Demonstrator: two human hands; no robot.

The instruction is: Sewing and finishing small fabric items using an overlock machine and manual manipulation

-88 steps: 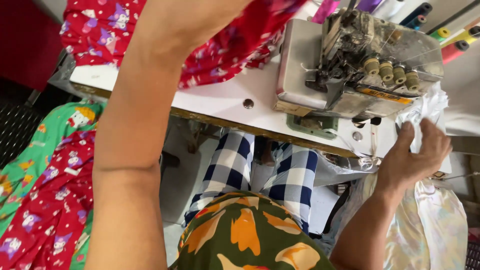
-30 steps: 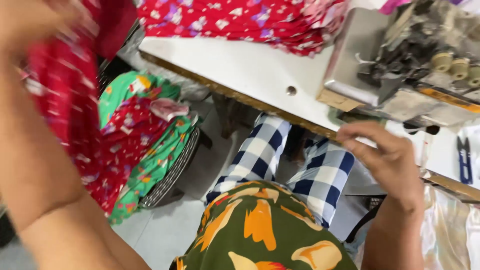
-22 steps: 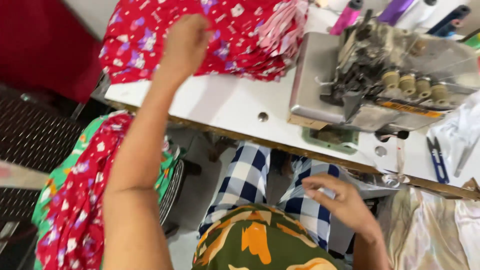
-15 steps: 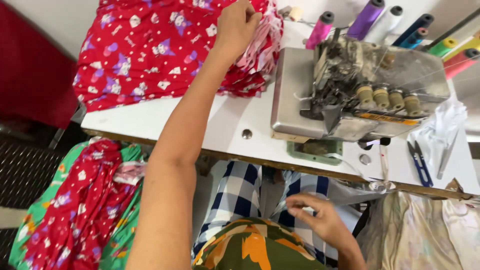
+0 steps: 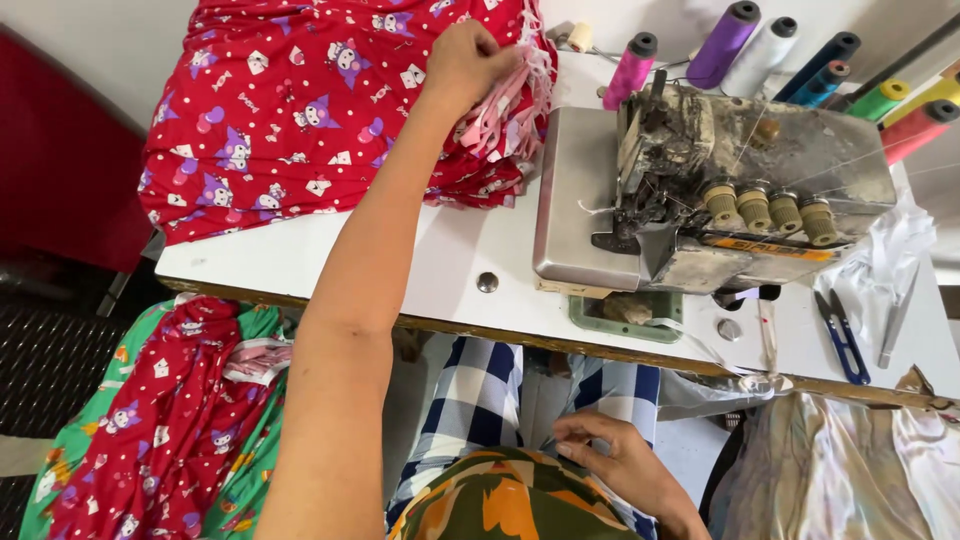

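My left hand [image 5: 478,62] is pinched shut on the frilled edge of the red printed fabric stack [image 5: 300,110], a thick pile of folded pieces with cartoon figures at the far end of the white table [image 5: 300,265]. Just right of that grip stands the sewing machine [image 5: 700,195], leaving little gap. Bare tabletop lies nearer me. My right hand [image 5: 625,460] rests low on my lap, fingers curled, pinching at the cloth there.
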